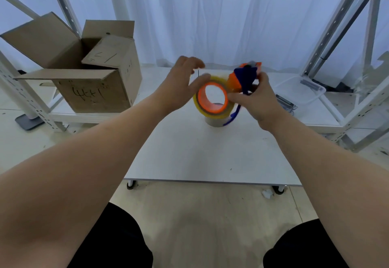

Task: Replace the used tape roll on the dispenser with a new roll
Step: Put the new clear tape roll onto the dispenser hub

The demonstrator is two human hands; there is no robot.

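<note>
My right hand [255, 99] grips an orange and blue tape dispenser [244, 78] held above the white table [210, 152]. A yellowish tape roll [201, 108] sits on the dispenser's orange hub, facing me. My left hand [181, 82] hovers at the roll's upper left with fingers spread; its thumb lies at the roll's top edge. Below the dispenser another pale roll [214, 121] stands on the table, mostly hidden. A blue strap or handle part [231, 116] hangs down from the dispenser.
An open cardboard box [84, 72] stands on a low shelf at the left. A clear plastic tray [303, 91] lies on the shelf at the right. White metal rack posts [336, 36] flank both sides, with a white curtain behind.
</note>
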